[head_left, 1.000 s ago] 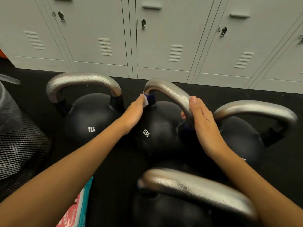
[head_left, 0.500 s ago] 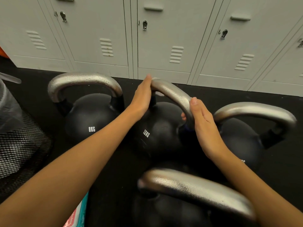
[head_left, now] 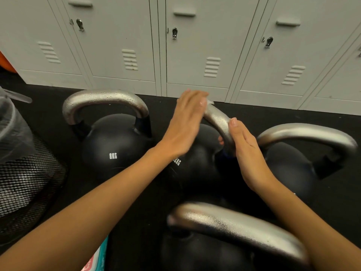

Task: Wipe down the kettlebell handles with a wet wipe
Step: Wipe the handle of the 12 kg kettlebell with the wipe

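- The left hand [head_left: 185,122] sits over the top of the middle kettlebell's handle [head_left: 218,120], centre of the frame. The fingers look laid fairly flat along the steel, pressing a wet wipe [head_left: 210,103] against it. Only a little white corner of the wipe peeks out past the fingertips, and the hand is a bit blurred.
- The right hand [head_left: 246,149] is on the lower right leg of the same handle, with the thumb [head_left: 233,124] up the near side and the fingers curled round behind, so it's gripping the handle.
- That's the 12KG kettlebell [head_left: 197,167], with its label half hidden by the left wrist. The 8KG kettlebell [head_left: 115,147] sits at left, and its handle [head_left: 105,100] has droplets on it, so my guess is that one's done.
- Two more handles look dry: one at far right [head_left: 308,133] and one at the bottom of the frame [head_left: 234,225].
- Tips for this step: wrap the wipe around the bar instead of only rubbing the top, since the underside is where palms go.
- Keep the right hand bracing, then move it so the patch under it gets wiped too.
- The wet wipe pack [head_left: 97,257] is at the bottom left edge, and there's a mesh bin [head_left: 29,182] at far left for the used one.
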`<state>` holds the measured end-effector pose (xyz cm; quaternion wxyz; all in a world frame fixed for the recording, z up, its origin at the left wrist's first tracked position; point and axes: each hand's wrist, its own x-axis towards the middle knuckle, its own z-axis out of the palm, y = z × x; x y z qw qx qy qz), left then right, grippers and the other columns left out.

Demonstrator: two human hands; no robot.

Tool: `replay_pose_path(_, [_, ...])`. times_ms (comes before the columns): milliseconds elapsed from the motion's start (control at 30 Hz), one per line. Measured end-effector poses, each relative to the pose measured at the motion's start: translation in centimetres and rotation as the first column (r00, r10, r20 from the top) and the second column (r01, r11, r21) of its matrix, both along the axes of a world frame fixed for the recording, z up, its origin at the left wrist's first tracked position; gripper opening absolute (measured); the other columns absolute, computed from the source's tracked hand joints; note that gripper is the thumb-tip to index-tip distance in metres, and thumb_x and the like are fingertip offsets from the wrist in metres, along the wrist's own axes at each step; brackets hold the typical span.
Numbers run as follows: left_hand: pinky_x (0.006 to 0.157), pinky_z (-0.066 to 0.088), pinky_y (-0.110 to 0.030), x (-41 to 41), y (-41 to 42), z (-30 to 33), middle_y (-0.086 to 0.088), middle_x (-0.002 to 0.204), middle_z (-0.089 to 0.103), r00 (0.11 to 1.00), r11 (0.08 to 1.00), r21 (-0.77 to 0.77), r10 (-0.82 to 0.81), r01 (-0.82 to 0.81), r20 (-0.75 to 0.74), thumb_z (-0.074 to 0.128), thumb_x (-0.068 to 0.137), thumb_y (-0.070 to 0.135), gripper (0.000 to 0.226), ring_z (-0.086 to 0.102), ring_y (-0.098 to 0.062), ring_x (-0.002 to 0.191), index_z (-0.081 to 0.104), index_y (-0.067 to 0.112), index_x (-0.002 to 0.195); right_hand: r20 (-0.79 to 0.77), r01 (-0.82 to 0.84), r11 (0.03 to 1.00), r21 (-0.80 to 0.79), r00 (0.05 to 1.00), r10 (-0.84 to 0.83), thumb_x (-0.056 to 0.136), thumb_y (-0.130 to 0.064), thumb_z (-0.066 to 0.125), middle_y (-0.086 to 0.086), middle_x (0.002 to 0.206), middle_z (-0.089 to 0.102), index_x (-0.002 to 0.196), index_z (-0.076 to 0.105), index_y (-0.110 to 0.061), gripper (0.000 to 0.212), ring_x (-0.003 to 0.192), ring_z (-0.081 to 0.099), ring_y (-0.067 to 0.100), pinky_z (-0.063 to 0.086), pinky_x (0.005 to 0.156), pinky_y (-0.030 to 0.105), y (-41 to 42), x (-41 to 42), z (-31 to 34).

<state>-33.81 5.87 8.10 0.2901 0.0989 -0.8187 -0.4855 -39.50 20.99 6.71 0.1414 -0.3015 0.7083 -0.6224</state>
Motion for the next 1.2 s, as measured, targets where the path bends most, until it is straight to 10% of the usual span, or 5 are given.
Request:
replay_pose_path(167, [0.119, -0.002, -0.025, 0.7, 2.9, 0.7, -0.002, 0.143, 0.046, 0.995, 0.905, -0.415, -0.076, 0.096, 0.066, 0.025, 0.103, 0.039, 0.052, 0.017, -0.012, 0.145, 0.046, 0.008, 0.139, 0.145, 0.148, 0.968, -0.200, 0.982, -0.120, 0.102, -0.043, 0.042, 0.007, 0.107, 0.066, 0.112, 0.064, -0.017, 0.035, 0.098, 0.063, 0.018, 0.048, 0.086, 0.031, 0.3, -0.7, 0.2])
replay_pose_path(333, [0.119, 0.005, -0.020, 1.8, 4.3, 1.8, -0.003, 0.153, 0.034, 0.978, 0.934, -0.288, -0.197, 0.209, 0.071, 0.031, 0.104, 0.033, 0.050, 0.017, -0.004, 0.143, 0.034, 0.009, 0.147, -0.052, 0.163, 0.964, -0.210, 0.983, -0.177, 0.103, -0.019, 0.048, -0.004, 0.112, 0.064, 0.111, 0.058, -0.025, 0.014, 0.109, 0.062, 0.006, 0.047, 0.100, 0.025, 1.2, -1.2, 3.0])
replay_pose_path(700, [0.102, 0.033, -0.020, 4.1, 1.0, -3.3, 0.000, 0.125, 0.046, 0.976, 0.966, -0.146, 0.203, -0.214, -0.084, 0.048, 0.098, 0.020, 0.028, 0.042, -0.009, 0.118, 0.052, 0.010, 0.124, -0.611, 0.022, 0.878, 0.479, 0.726, 0.315, 0.103, -0.025, 0.048, -0.002, 0.143, 0.054, 0.143, 0.049, -0.018, 0.041, 0.132, 0.047, 0.014, 0.028, 0.106, 0.012, -2.9, -1.5, 5.7])
replay_pose_path(1000, [0.115, 0.020, -0.031, 4.6, 0.5, -6.7, -0.003, 0.151, 0.021, 0.864, 0.971, -0.171, 0.226, -0.165, 0.450, 0.047, 0.089, 0.061, 0.080, 0.016, -0.017, 0.141, 0.023, 0.013, 0.148, -0.380, 0.044, 0.420, 0.906, 0.520, 0.765, 0.102, -0.036, 0.045, 0.006, 0.111, 0.071, 0.111, 0.073, -0.017, 0.035, 0.098, 0.061, 0.022, 0.045, 0.088, 0.033, -13.2, -3.3, 9.0])
replay_pose_path(1200, [0.109, 0.030, -0.034, 5.4, -0.3, -6.8, 0.007, 0.151, 0.019, 0.874, 0.980, -0.174, 0.166, -0.095, 0.457, 0.046, 0.085, 0.068, 0.085, 0.020, -0.011, 0.139, 0.018, 0.020, 0.150, -0.053, -0.266, 0.437, 0.859, 0.804, 0.593, 0.091, -0.039, 0.061, 0.006, 0.102, 0.072, 0.104, 0.075, -0.018, 0.028, 0.091, 0.066, 0.026, 0.051, 0.079, 0.031, -14.1, -5.8, 9.3])
